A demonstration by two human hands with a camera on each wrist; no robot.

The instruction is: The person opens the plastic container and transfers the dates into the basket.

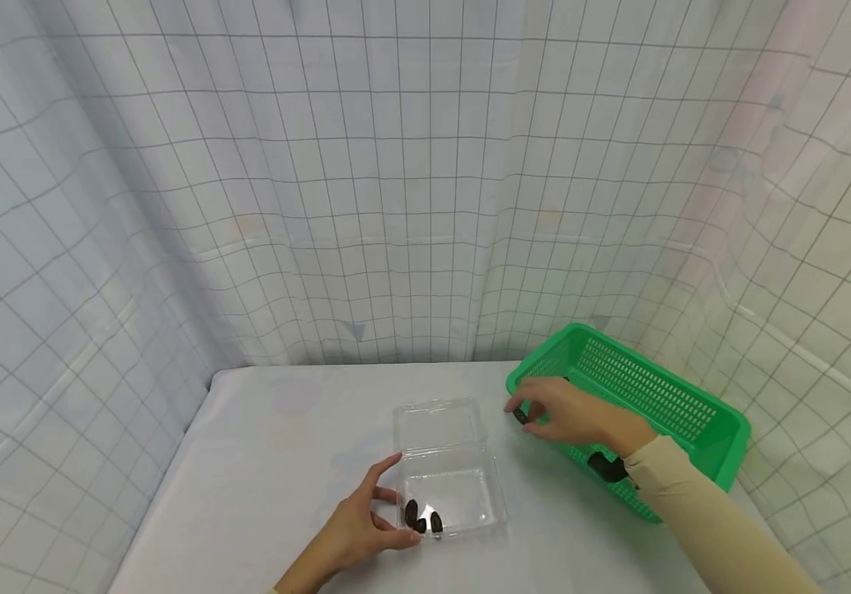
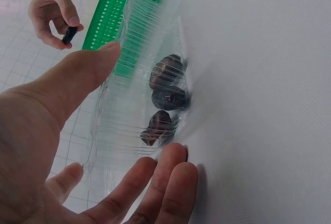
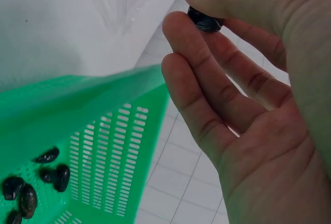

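My right hand (image 1: 562, 410) pinches a dark, wrinkled date (image 1: 520, 416) between thumb and fingertips, above the near-left rim of a green basket (image 1: 730, 445). The right wrist view shows the same date (image 3: 206, 21) with the other fingers extended. A clear plastic clamshell box (image 1: 463, 495) lies with its lid (image 1: 436, 425) folded back. Three dates (image 2: 168, 71) sit near its front left corner. My left hand (image 1: 362, 524) rests by that corner, thumb and fingers spread along the box's side without curling round it.
Several more dates (image 3: 28, 200) lie on the bottom of the basket, which stands on the right of the white-covered table (image 1: 270, 462). Gridded white curtains (image 1: 425, 181) enclose the table at the back and both sides.
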